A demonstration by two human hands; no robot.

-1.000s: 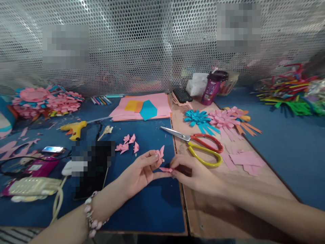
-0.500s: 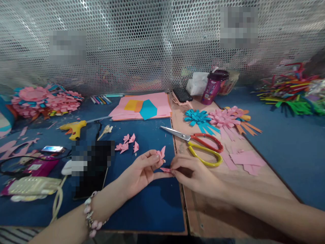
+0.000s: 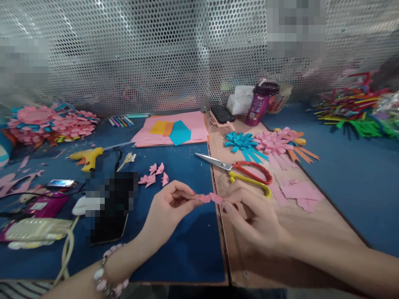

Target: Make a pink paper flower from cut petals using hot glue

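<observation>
My left hand [image 3: 170, 214], a beaded bracelet on its wrist, pinches a small folded pink paper piece [image 3: 205, 198] between thumb and fingers. Facing it, my right hand [image 3: 254, 214] pinches another small pink folded paper [image 3: 215, 198]. The two papers sit end to end over the seam between the blue and wooden tabletops; whether they touch I cannot tell. Several similar folded pink paper pieces [image 3: 150, 179] lie on the blue surface beyond my left hand. Just past my right hand are scissors [image 3: 223, 165] with one red and one yellow handle, the yellow one partly hidden.
On the left lie a yellow glue gun [image 3: 90, 158], a black phone [image 3: 115, 211] and a power strip [image 3: 34, 228] with cables. Coloured paper sheets [image 3: 199, 124] are at the back. Paper flowers [image 3: 240, 142], pink scraps [image 3: 302, 193] and a purple cup [image 3: 258, 108] stand right.
My left hand has turned inward and my right hand has risen slightly, bringing the two pink papers together end to end. The right hand now covers more of the yellow scissor handle.
</observation>
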